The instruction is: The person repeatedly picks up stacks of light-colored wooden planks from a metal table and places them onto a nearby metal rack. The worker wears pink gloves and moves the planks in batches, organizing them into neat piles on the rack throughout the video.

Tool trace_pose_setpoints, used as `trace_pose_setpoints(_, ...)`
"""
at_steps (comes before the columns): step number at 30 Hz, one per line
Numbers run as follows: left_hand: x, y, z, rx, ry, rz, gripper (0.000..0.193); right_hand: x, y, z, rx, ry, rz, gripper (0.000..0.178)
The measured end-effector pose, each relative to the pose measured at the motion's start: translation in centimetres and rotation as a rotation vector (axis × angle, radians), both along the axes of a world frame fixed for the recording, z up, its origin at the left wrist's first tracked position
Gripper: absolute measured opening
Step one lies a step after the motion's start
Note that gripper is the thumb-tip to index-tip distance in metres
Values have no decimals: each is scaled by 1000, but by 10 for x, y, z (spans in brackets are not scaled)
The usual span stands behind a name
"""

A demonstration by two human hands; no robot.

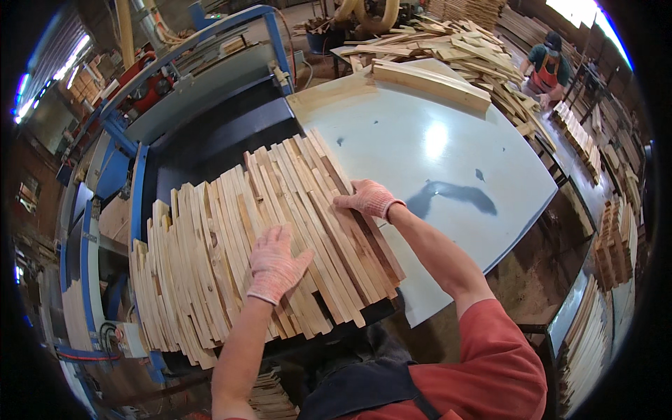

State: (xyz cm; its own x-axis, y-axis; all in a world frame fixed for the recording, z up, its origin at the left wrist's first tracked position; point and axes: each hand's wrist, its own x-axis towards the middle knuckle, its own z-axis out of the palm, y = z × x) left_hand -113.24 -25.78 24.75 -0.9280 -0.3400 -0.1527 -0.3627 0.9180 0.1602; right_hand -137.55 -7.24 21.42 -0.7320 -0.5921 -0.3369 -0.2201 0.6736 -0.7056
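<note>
Many pale wooden strips (231, 231) lie side by side in a wide row on a dark machine bed, their near ends uneven. My left hand (275, 262), in a pinkish knit glove, lies flat on top of the row with its fingers spread. At the row's right edge, my right hand (371, 198), gloved the same way, is closed over the outermost wooden strip (374, 241), with the thumb on top. Part of its grip is hidden behind the glove. Some strips at that edge are darker brown.
A smooth pale metal table (448, 147) adjoins the row on the right, with a thick wooden beam (430, 85) along its far edge. A heap of loose strips (476, 59) lies beyond. A blue machine frame (140, 175) borders the left. Another person (547, 70) stands at far right.
</note>
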Motion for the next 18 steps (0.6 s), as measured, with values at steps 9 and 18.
trace_pose_setpoints(9,-24,79,-45,-24,203,-266,89,-9,14,-17,-99,-145,-119,60)
trace_pose_setpoints(18,-28,89,-47,3,145,-256,87,-15,73,30,248,197,-149,50)
